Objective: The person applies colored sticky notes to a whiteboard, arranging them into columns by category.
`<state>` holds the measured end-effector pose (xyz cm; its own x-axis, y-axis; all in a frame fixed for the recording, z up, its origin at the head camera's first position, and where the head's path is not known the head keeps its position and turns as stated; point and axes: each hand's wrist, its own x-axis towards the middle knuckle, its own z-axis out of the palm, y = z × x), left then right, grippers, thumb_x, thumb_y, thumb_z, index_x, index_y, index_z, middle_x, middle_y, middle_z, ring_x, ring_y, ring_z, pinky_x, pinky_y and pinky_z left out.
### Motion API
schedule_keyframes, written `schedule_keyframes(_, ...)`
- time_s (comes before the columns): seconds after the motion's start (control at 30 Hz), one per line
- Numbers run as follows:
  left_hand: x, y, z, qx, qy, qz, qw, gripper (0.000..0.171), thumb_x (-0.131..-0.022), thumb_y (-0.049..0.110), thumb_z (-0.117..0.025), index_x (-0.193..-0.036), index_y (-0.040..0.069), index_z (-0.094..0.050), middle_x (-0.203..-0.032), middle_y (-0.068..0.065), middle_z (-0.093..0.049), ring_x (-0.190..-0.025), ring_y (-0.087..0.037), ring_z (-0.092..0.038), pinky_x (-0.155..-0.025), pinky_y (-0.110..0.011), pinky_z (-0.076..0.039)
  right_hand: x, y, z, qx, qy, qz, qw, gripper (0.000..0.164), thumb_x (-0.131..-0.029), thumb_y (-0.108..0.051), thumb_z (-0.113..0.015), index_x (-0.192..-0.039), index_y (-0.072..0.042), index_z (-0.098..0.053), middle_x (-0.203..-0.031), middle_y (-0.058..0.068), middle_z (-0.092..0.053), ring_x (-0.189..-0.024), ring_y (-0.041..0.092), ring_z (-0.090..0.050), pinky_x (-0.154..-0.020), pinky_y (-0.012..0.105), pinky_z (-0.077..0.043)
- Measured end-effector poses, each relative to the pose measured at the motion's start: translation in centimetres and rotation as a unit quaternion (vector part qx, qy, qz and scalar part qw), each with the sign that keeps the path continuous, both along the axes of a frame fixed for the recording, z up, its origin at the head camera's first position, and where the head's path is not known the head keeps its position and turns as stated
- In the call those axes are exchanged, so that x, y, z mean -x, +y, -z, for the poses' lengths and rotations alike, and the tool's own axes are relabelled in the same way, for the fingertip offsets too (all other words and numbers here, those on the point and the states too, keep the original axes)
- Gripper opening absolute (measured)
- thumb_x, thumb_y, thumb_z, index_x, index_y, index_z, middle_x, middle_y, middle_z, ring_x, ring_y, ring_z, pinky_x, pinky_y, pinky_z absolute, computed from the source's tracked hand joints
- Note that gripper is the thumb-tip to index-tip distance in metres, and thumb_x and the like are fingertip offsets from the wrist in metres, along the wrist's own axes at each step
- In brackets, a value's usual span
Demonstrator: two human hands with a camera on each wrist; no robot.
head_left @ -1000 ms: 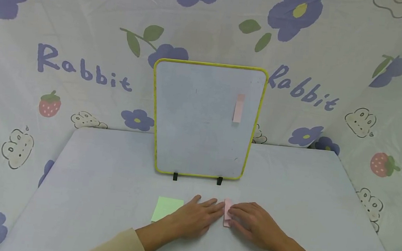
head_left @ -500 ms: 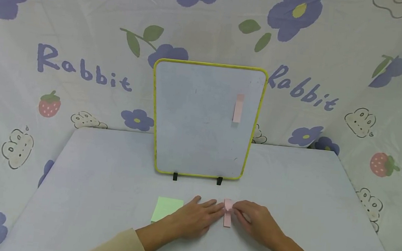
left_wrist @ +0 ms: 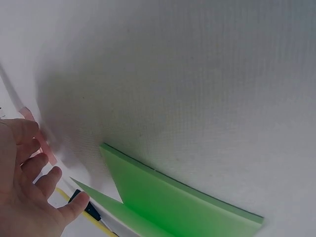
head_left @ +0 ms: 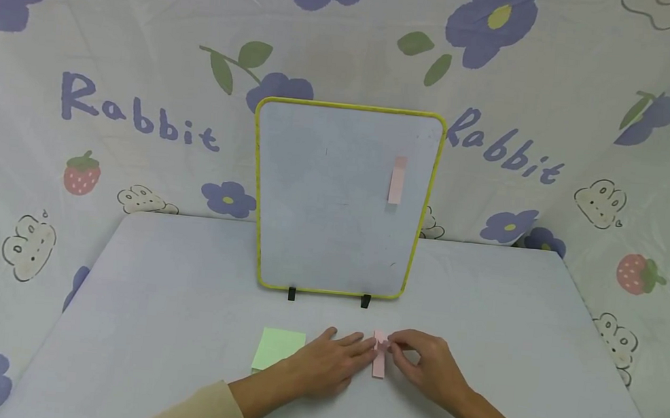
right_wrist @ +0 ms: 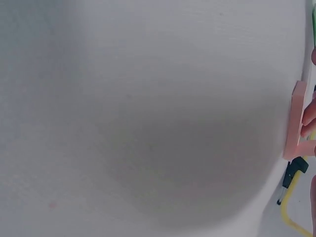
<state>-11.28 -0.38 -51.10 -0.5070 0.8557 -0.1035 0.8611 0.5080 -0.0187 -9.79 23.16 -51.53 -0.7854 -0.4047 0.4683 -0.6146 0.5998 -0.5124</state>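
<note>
A narrow pink sticky note pad (head_left: 378, 367) lies on the table in front of the whiteboard. My left hand (head_left: 327, 364) lies to its left, fingers fairly straight, fingertips touching the pad's left edge. From the right, my right hand (head_left: 431, 367) pinches the top sheet between thumb and forefinger. In the right wrist view that sheet (right_wrist: 307, 148) stands off the pad (right_wrist: 295, 118) near one end. The right hand itself is mostly outside that view. Beneath the left forearm sits a green sticky note pad (head_left: 278, 347); the left wrist view shows its top sheet (left_wrist: 111, 207) standing up.
The yellow-framed whiteboard (head_left: 335, 202) stands upright behind the hands on black feet (head_left: 366, 301). A pink sticky note (head_left: 397, 182) is stuck on its right side. Rabbit-print cloth (head_left: 165, 45) hangs behind the white table (head_left: 176, 275).
My right hand has pulled the lower end of the pink pad's top sheet up and toward the far end, its fingers drawing into a pinch. The left hand has stayed nearly still.
</note>
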Motion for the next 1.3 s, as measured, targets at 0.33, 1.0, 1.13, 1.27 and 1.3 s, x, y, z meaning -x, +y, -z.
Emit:
schedule_keyframes(0.33, 0.0, 0.1, -0.1, 0.002, 0.002, 0.002, 1.0000, 0.051, -0.102, 0.032, -0.054, -0.151, 0.022, -0.045, -0.156, 0.007, -0.041, -0.139, -0.012, -0.043, -0.101, -0.043, -0.046, 1.5, -0.6, -2.3, 0.009, 0.028, 0.012, 1.000, 0.019, -0.079, 0.005, -0.077, -0.096, -0.003, -0.076, -0.096, 0.003, -0.076, -0.086, 0.014, -0.073, -0.076, 0.023, -0.056)
schedule_keyframes(1.0, 0.1, 0.0, -0.2, 0.023, 0.011, 0.011, 0.9996, 0.052, -0.102, 0.031, -0.055, -0.152, 0.023, -0.044, -0.156, 0.008, -0.040, -0.140, -0.011, -0.042, -0.103, -0.043, -0.045, 7.0, -1.8, -8.6, 0.003, 0.199, 0.045, 0.979, 0.024, -0.077, 0.010, -0.076, -0.101, 0.005, -0.075, -0.104, 0.016, -0.074, -0.092, 0.031, -0.072, -0.070, 0.039, -0.058)
schedule_keyframes(1.13, 0.1, 0.0, -0.2, 0.015, 0.004, 0.009, 0.9998, 0.051, -0.102, 0.030, -0.054, -0.152, 0.023, -0.044, -0.156, 0.007, -0.040, -0.139, -0.012, -0.042, -0.103, -0.043, -0.045, 7.7, -2.2, -9.1, 0.003, 0.209, 0.065, 0.976, 0.025, -0.078, 0.010, -0.076, -0.103, 0.006, -0.075, -0.105, 0.017, -0.074, -0.093, 0.032, -0.072, -0.071, 0.039, -0.059)
schedule_keyframes(1.27, 0.1, 0.0, -0.2, 0.010, 0.001, 0.008, 0.9999, 0.050, -0.102, 0.029, -0.053, -0.151, 0.022, -0.045, -0.156, 0.007, -0.041, -0.138, -0.012, -0.043, -0.102, -0.043, -0.045, 8.3, -2.5, -9.4, 0.011, 0.211, 0.080, 0.974, 0.022, -0.081, 0.008, -0.075, -0.103, 0.007, -0.074, -0.107, 0.018, -0.073, -0.095, 0.032, -0.072, -0.072, 0.039, -0.059)
schedule_keyframes(1.3, 0.1, 0.0, -0.2, 0.010, 0.000, 0.008, 0.9999, 0.050, -0.102, 0.029, -0.053, -0.151, 0.022, -0.045, -0.156, 0.007, -0.041, -0.138, -0.012, -0.043, -0.102, -0.043, -0.045, 8.4, -2.6, -9.5, 0.014, 0.212, 0.081, 0.974, 0.022, -0.081, 0.008, -0.075, -0.103, 0.007, -0.074, -0.107, 0.018, -0.073, -0.095, 0.032, -0.072, -0.072, 0.039, -0.059)
